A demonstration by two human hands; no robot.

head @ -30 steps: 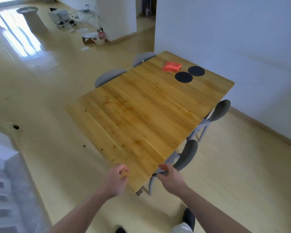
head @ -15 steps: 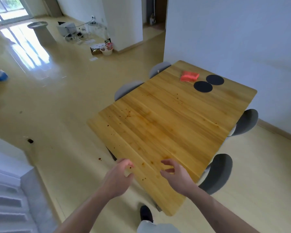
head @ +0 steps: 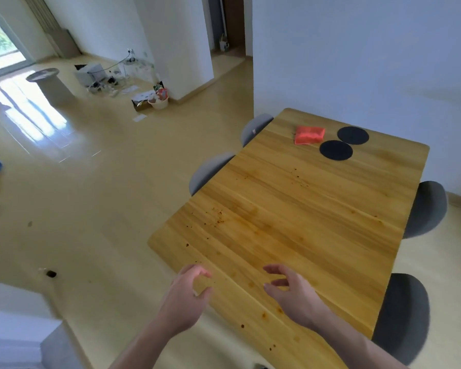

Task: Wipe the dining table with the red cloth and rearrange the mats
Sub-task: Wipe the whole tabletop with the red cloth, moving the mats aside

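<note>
— Two hands over the near end of the wooden surface [head: 304,209], and both forearms run off the bottom edge. What's hard to read here?

— Whether either hand touches the wood; can't tell from this angle. Four grey chairs sit mostly tucked under, only their backs showing, like this one [head: 428,209] on the right side.

— And the fingers?

— Left hand [head: 186,296]: fingers curled loosely, thumb near the fingertips, nothing between them. Right hand [head: 293,291]: fingers [head: 273,269] spread and slightly bent, empty too.

— Where's the red cloth [head: 309,135]?

— Far end, lying folded on the surface, well apart from both hands. Just beside it, two round black mats: nearer mat [head: 336,150], farther mat [head: 353,135], close enough that I can't tell if they touch.

— Brown specks [head: 218,219] dot the middle and near planks.
</note>
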